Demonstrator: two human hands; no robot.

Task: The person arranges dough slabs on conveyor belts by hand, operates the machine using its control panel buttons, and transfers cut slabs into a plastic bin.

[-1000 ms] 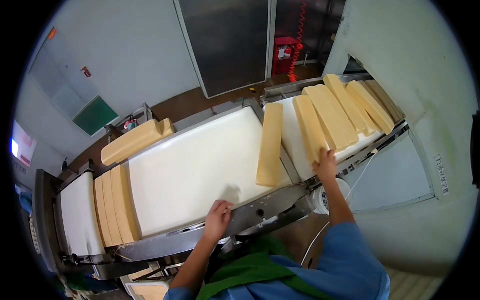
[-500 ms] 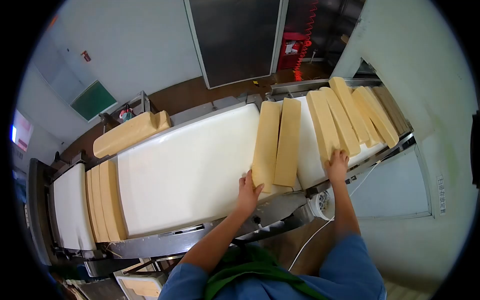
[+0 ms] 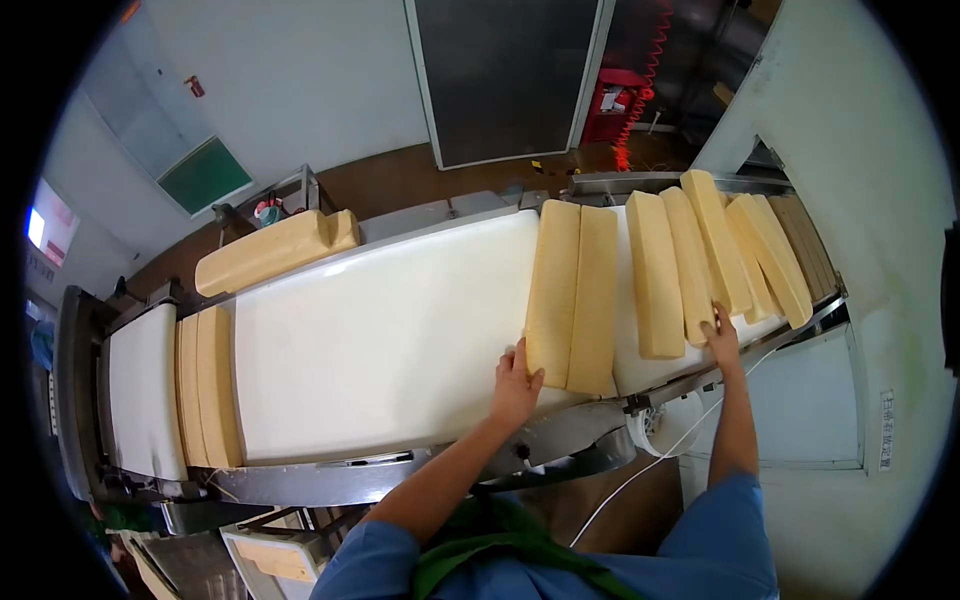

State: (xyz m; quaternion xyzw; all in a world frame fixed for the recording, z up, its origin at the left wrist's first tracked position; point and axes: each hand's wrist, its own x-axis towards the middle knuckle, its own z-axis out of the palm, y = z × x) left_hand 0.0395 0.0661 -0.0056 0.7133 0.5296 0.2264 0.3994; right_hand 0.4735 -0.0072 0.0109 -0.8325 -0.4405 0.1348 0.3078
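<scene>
Two long pale-yellow loaves lie side by side on a white belt, a left loaf (image 3: pixel 553 290) and a right loaf (image 3: pixel 594 300), touching along their length. My left hand (image 3: pixel 517 388) is against the near left corner of the left loaf, fingers apart, thumb at its near end. Farther right, my right hand (image 3: pixel 724 338) has spread fingers at the near end of a narrow loaf (image 3: pixel 689 265), close to a tilted loaf (image 3: pixel 716 245). Whether it grips either one is unclear. Another loaf (image 3: pixel 655 280) lies left of the narrow one.
More loaves (image 3: pixel 770 255) lean together at the belt's right end. Several upright slabs (image 3: pixel 213 390) stand at the left end. Two loaves (image 3: pixel 265 252) rest beyond the far rail. A white bucket (image 3: pixel 665 425) and a white cable (image 3: pixel 640 470) are below the near edge.
The gap between the paired loaves has closed. My right hand has moved from the loaf nearest the pair to the narrow loaf right of it. The camera view has shifted slightly.
</scene>
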